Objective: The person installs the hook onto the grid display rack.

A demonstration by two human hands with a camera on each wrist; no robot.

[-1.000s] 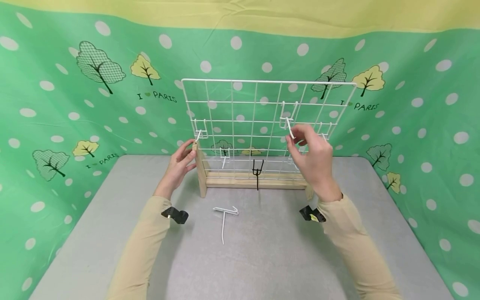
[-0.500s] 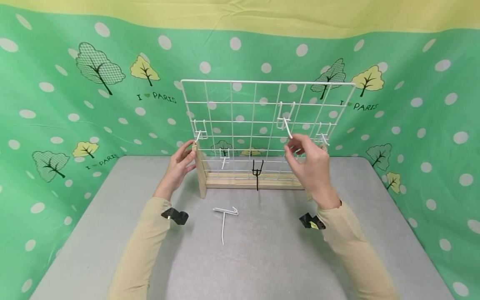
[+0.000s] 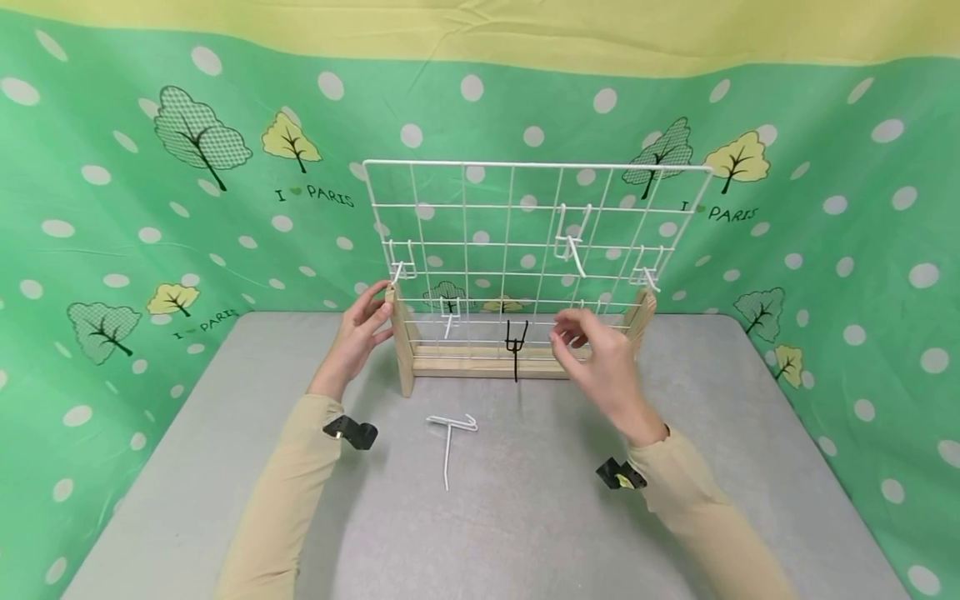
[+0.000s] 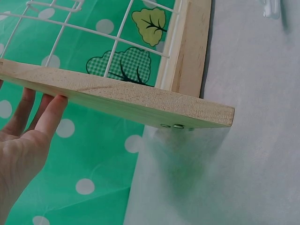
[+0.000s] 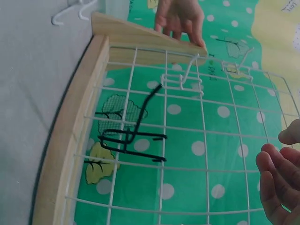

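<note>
A white wire grid panel (image 3: 487, 225) stands in a wooden stand (image 3: 402, 342). My left hand (image 3: 358, 337) touches the outer face of the stand's left side piece with its fingertips, also seen in the left wrist view. My right hand (image 3: 600, 358) is in front of the grid's lower right, fingers loosely bent and holding nothing. Above it a white hook (image 3: 573, 246) hangs on an upper wire, its prong pointing down and forward. A black hook (image 3: 515, 342) hangs low near the middle, left of my right hand.
More white hooks hang at the grid's left edge (image 3: 401, 268), right edge (image 3: 647, 275) and lower left (image 3: 450, 321). One loose white hook (image 3: 450, 442) lies on the grey table (image 3: 525, 517) in front of the stand. A green dotted curtain (image 3: 300, 225) surrounds the table.
My right hand has let go of the upper white hook and moved down and left. That hook now hangs on the grid by itself. The left hand stays at the stand's side.
</note>
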